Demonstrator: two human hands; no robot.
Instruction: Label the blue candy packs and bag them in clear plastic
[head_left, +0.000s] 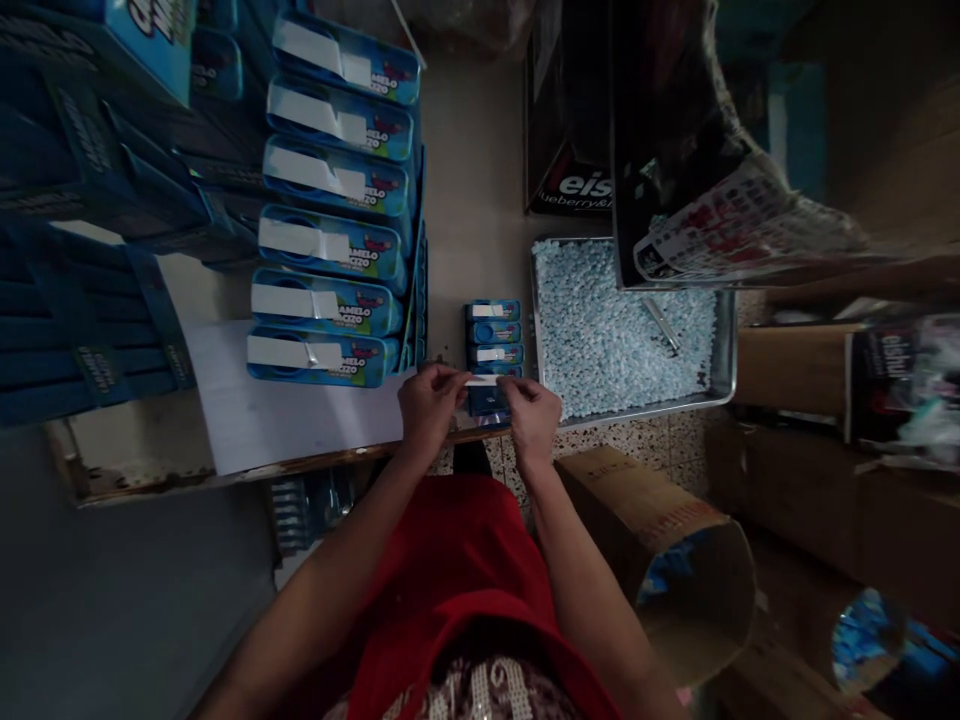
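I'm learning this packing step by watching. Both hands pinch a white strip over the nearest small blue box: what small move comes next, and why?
Probably press the white strip down onto the blue box. The left hand and right hand hold it stretched just above that box, and the boxes behind already carry white strips.

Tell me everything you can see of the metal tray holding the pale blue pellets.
The metal tray is a shallow, rectangular pan that looks like dull steel, lying flat on the table, right of the small blue boxes. Small pale blue pellets nearly fill it. A small metal tool, perhaps a scoop, lies on them. A dark printed bag overhangs and hides its far right corner. The right hand is near its front left corner, apparently not touching it.
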